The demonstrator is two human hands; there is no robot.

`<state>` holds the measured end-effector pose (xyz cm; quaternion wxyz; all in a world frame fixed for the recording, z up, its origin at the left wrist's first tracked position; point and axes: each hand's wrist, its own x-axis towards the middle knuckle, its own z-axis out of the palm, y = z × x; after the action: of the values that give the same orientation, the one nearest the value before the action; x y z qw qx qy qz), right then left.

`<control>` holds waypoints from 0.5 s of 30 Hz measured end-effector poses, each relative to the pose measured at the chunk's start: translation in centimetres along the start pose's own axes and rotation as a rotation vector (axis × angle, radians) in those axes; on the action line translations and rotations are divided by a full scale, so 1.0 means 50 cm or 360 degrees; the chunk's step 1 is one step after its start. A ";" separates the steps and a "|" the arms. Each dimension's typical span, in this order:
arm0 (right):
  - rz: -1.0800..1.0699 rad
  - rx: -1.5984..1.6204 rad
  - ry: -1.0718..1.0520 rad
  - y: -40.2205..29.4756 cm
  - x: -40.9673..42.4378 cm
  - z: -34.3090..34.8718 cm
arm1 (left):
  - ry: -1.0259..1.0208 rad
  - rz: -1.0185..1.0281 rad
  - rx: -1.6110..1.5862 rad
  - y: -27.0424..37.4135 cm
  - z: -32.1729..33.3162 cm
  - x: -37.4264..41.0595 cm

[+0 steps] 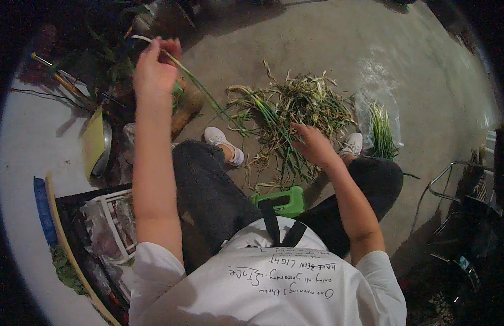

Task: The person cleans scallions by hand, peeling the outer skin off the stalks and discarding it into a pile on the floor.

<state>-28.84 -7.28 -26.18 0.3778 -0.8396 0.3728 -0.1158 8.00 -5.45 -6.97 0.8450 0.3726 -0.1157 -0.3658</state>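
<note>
My left hand (159, 67) is raised at the upper left, its fingers closed around a long green onion (190, 75). The onion's white end points left, and its green leaves slant down to the right towards the floor. My right hand (313, 144) is over the near edge of a pile of onion trimmings (313, 100), fingers apart, with nothing visibly held. Beneath and beside it lie green onions (265, 108) with dark green leaves. To the right, a bundle of cleaned green onions (380, 128) rests on a clear plastic bag (364, 98).
A green plastic stool (294, 201) is between my legs. My white shoes (219, 140) flank the pile. At left are a yellow board (93, 142), a round metal pan (103, 150) and a white rack (109, 224). A metal-framed chair (443, 177) stands at right.
</note>
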 end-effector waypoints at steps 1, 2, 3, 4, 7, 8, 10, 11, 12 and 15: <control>-0.0123 -0.0212 0.0053 0.008 0.016 0.020 | 0.0090 -0.0164 -0.0024 -0.026 -0.025 0.016; -0.0056 -0.0305 -0.0118 0.018 0.036 0.034 | 0.0111 -0.0234 0.0007 -0.054 -0.055 0.022; -0.0027 -0.0322 -0.0241 0.045 0.054 0.053 | 0.0129 -0.0328 0.0023 -0.102 -0.064 0.002; -0.0013 -0.0329 -0.0365 0.070 0.077 0.077 | 0.0116 -0.0361 0.0142 -0.137 -0.076 -0.014; 0.0126 -0.0248 -0.0595 0.132 0.137 0.161 | 0.0196 -0.0701 0.0217 -0.215 -0.118 -0.040; 0.0178 -0.0199 -0.0648 0.148 0.162 0.184 | 0.0202 -0.0772 0.0216 -0.232 -0.141 -0.043; 0.0272 -0.0383 -0.0855 0.148 0.227 0.216 | 0.0226 -0.0902 0.0223 -0.257 -0.188 -0.046; 0.0323 -0.0481 -0.0955 0.153 0.260 0.228 | 0.0311 -0.0987 0.0181 -0.265 -0.198 -0.046; 0.0194 -0.0351 -0.0630 0.271 0.265 0.274 | 0.0336 -0.1134 0.0105 -0.294 -0.173 -0.044; 0.0287 -0.0338 -0.0927 0.264 0.403 0.325 | 0.0328 -0.1112 0.0165 -0.283 -0.154 -0.051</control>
<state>-14.18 -18.52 -48.62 0.3876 -0.8358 0.3319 0.2027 2.31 -5.89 -22.24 0.6563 0.4668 0.0858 -0.5866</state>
